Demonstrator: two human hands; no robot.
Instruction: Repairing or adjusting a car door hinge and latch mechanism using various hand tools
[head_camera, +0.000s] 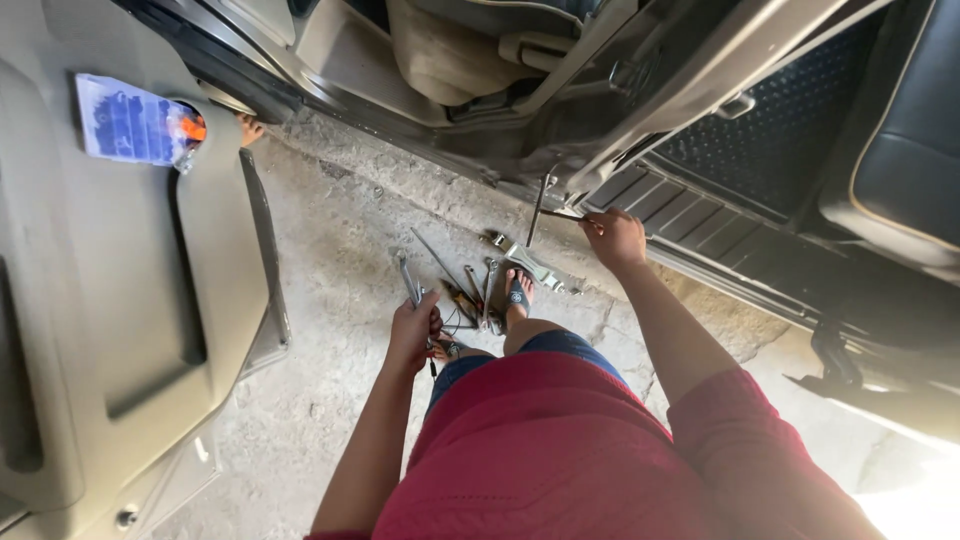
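We grip wrench (408, 282) tight in left hand (413, 330), right hand (616, 240) pinching rod (560, 214) near car sill (700, 215); loose tools (480, 290) lie on ground, work midway

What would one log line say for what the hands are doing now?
left hand: grips wrench | right hand: holds thin rod at car sill | tools on concrete floor
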